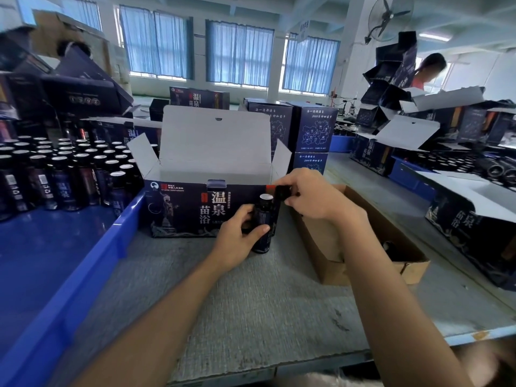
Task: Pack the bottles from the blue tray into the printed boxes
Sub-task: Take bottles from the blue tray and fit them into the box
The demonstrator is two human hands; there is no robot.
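Just near of the open box [181,208], the left hand [237,243] grips a bottle [265,213] upright on the table [251,303], while the right hand [310,196] pinches a dark cap [282,191] just above and right of its top.

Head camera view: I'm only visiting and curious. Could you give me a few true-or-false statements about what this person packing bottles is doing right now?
1. The left hand grips a dark silver-topped bottle in front of the dark printed cardboard box. True.
2. That box's lid is closed. False: its white-lined lid stands open.
3. The blue plastic tray sits left of the box and holds many upright bottles. True.
4. The right hand holds nothing. False: it pinches a small black cap.
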